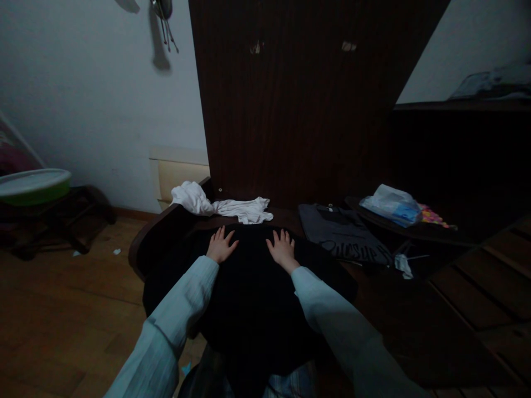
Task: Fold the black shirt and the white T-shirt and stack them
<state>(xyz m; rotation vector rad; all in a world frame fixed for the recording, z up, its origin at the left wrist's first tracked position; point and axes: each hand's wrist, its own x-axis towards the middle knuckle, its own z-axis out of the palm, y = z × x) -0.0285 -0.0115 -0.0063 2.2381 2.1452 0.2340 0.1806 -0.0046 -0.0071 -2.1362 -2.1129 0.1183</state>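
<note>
Far left: on my head feed I see a green basin (35, 190) with a pale top, standing on a dark stool (56, 218) well apart from the hands.
Armrest: dark wood (153, 237), closing off the left end of the counter (286, 216).
White cloth: bunched (193, 199) beside the armrest, trailing rightward along the back, just beyond the black cloth.
Left hand: I have it (221, 247) palm down on the black cloth, fingers spread, grasping nothing.
Black cloth: laid across the counter (253, 293) beneath both hands, its near end running down toward the camera; its folds are too dark for me to read.
Right hand: I have it (284, 251) flat on the same cloth, fingers fanned, released.
Grey garment: dark, with black lettering (344, 232), near the black cloth's right side.
Far right: I make out a white-and-blue packet (392, 205) beside something pink and yellow (433, 215), with crumpled white paper (403, 265) lower down.
</note>
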